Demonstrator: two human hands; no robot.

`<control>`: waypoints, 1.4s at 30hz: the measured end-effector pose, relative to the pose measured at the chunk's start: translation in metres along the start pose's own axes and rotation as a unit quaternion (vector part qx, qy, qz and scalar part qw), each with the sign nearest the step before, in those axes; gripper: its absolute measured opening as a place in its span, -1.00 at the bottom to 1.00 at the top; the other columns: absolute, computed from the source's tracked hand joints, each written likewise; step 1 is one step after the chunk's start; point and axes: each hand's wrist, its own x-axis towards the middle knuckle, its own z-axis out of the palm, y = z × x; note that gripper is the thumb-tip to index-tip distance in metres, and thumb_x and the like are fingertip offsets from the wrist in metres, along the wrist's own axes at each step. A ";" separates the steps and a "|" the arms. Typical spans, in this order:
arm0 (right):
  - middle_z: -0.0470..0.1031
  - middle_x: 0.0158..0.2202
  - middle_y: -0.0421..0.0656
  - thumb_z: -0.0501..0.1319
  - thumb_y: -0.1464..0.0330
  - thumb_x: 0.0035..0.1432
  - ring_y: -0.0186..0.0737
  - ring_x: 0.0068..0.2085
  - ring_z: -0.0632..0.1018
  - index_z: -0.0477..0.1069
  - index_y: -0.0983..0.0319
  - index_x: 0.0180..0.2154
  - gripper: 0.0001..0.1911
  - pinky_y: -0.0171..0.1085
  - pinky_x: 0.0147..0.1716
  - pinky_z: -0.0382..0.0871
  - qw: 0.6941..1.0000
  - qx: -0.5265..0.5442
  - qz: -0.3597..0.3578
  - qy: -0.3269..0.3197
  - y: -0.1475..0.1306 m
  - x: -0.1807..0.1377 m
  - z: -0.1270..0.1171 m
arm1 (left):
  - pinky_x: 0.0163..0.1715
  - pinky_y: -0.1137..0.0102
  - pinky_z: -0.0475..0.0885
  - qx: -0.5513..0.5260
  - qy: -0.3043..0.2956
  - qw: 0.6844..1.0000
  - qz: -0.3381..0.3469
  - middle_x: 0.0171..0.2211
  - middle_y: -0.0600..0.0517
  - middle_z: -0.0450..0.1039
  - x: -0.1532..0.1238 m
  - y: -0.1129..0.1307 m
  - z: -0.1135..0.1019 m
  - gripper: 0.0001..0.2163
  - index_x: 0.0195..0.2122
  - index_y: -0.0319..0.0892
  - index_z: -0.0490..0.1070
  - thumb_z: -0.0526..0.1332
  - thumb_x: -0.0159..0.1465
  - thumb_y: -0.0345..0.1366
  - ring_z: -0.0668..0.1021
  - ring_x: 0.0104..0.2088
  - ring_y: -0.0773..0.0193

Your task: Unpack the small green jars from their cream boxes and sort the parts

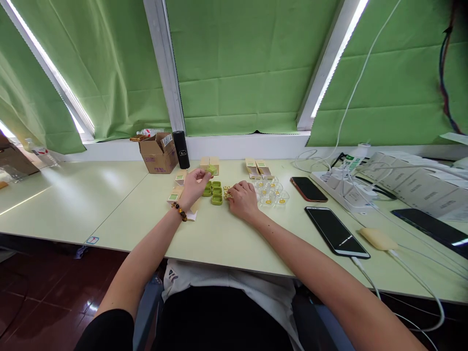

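My left hand [194, 186] is raised a little over the pale green table [120, 204], fingers pinched on a small green tray piece [211, 169]. A bead bracelet sits on that wrist. My right hand [242, 199] rests on the table with curled fingers pinching a small gold ring-like piece [227, 195]. Between the hands lie several small green trays [216, 194] and a few gold pieces [226, 187]. To the right of my right hand stand several clear plastic cups [272, 192] with gold pieces inside.
Small tan boxes [209, 163], a cardboard box [159, 153] and a black cylinder [181, 149] stand at the back. Two phones [335, 231] [308, 189], a power strip [343, 187] with white cables and a yellow sponge-like pad [379, 239] lie at the right.
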 end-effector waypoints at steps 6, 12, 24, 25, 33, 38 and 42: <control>0.62 -0.13 0.02 0.23 0.42 0.28 0.05 0.03 0.36 0.67 0.24 -0.19 -0.79 -0.06 0.02 0.12 1.000 -0.007 -0.018 -0.020 -0.001 0.001 0.002 | 0.24 -0.05 0.26 0.287 -0.072 0.955 0.036 -0.17 -0.05 0.63 -0.007 -0.014 -0.024 -0.89 -0.35 -0.06 0.64 0.42 0.23 -0.16 0.47 0.15 -0.08; 0.61 -0.17 0.04 0.17 0.41 0.35 0.04 0.02 0.34 0.68 0.24 -0.23 -0.73 -0.06 0.00 0.10 0.999 -0.008 -0.018 -0.034 -0.001 0.002 0.004 | 0.25 -0.13 0.14 0.370 -0.139 0.915 0.081 -0.05 -0.01 0.66 -0.017 -0.034 -0.034 -0.88 -0.39 -0.01 0.68 0.43 0.25 -0.15 0.33 0.24 -0.15; 0.62 -0.16 0.05 0.14 0.42 0.37 0.05 0.02 0.34 0.68 0.25 -0.21 -0.69 -0.06 0.00 0.08 0.999 -0.016 -0.011 -0.049 -0.001 0.003 0.003 | 0.17 -0.09 0.17 0.443 -0.204 0.870 0.078 -0.03 -0.05 0.65 -0.027 -0.030 -0.023 -0.90 -0.38 -0.03 0.70 0.40 0.26 -0.22 0.31 0.18 -0.14; 0.62 -0.16 0.05 0.13 0.42 0.37 0.05 0.02 0.34 0.68 0.26 -0.22 -0.69 -0.06 -0.01 0.08 0.999 -0.017 -0.010 -0.050 -0.001 0.003 0.003 | 0.16 -0.09 0.17 0.449 -0.209 0.865 0.079 -0.05 -0.06 0.65 -0.027 -0.030 -0.022 -0.89 -0.38 -0.04 0.70 0.39 0.27 -0.23 0.32 0.16 -0.13; 0.63 -0.17 0.06 0.14 0.41 0.38 0.05 0.01 0.34 0.68 0.25 -0.22 -0.69 -0.06 -0.02 0.09 0.999 -0.019 -0.006 -0.051 -0.002 0.004 0.002 | 0.07 -0.05 0.21 0.475 -0.208 0.851 0.083 -0.18 -0.10 0.65 -0.031 -0.029 -0.017 -0.85 -0.43 -0.09 0.65 0.36 0.28 -0.27 0.35 0.12 -0.13; 0.63 -0.18 0.05 0.14 0.40 0.38 0.05 0.02 0.35 0.68 0.25 -0.22 -0.70 -0.06 -0.02 0.09 0.999 -0.022 -0.005 -0.048 0.000 0.004 0.006 | 0.08 -0.03 0.20 0.482 -0.198 0.850 0.084 -0.19 -0.10 0.65 -0.030 -0.034 -0.016 -0.90 -0.40 -0.09 0.63 0.38 0.27 -0.29 0.36 0.13 -0.12; 0.63 -0.18 0.06 0.15 0.40 0.38 0.05 0.02 0.35 0.68 0.26 -0.22 -0.70 -0.05 -0.02 0.09 0.999 -0.023 -0.004 -0.049 0.001 0.004 0.005 | 0.10 -0.03 0.19 0.493 -0.191 0.844 0.089 -0.18 -0.09 0.65 -0.029 -0.039 -0.015 -0.92 -0.38 -0.09 0.62 0.38 0.27 -0.29 0.35 0.17 -0.12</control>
